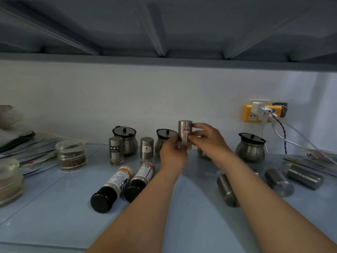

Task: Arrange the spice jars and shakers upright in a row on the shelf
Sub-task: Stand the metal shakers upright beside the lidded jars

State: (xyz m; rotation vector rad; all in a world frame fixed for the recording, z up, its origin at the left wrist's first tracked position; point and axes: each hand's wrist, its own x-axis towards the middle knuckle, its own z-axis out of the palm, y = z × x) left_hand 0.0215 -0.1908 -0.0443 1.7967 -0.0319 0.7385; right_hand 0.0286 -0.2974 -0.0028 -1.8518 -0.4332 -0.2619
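Both hands hold one steel shaker with a red label (185, 131) upright above the shelf (63, 207), near the back wall. My left hand (173, 154) grips its glass base and my right hand (207, 138) pinches its side. Two steel shakers (116, 150) (146, 148) stand upright to the left. Two plastic spice bottles with black caps (111, 189) (139, 180) lie on their sides. Three steel shakers (227, 189) (279, 180) (302, 175) lie on the right.
Lidded round steel jars (125, 139) (163, 141) (250, 147) stand along the wall. A clear glass jar (72, 155) and stacked lids and packets (11, 178) fill the left side. A yellow socket (252, 114) with cables hangs at the right, over papers.
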